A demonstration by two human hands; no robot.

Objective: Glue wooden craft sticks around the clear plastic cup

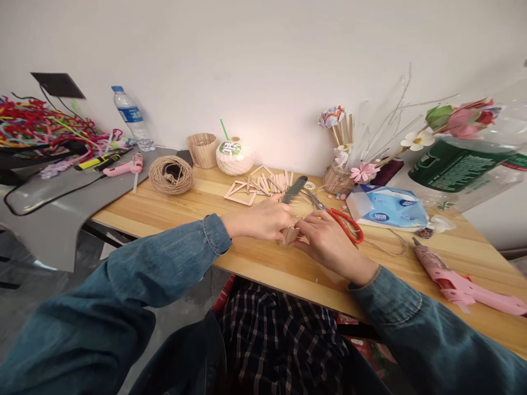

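While the wooden table bears loose craft sticks at eleven o'clock, left hand and right hand pinch a small craft-stick piece between them, five o'clock of centre; looks part-joined, unfinished.

Fingers of the left hand and right hand cover most of the small wooden piece between them, so its full shape cannot be told, and the right hand also hides part of the red-handled scissors. The tangle of coloured strands is cut off by the left edge, the right sleeve by the right. Fine print on the green label is too small to read.
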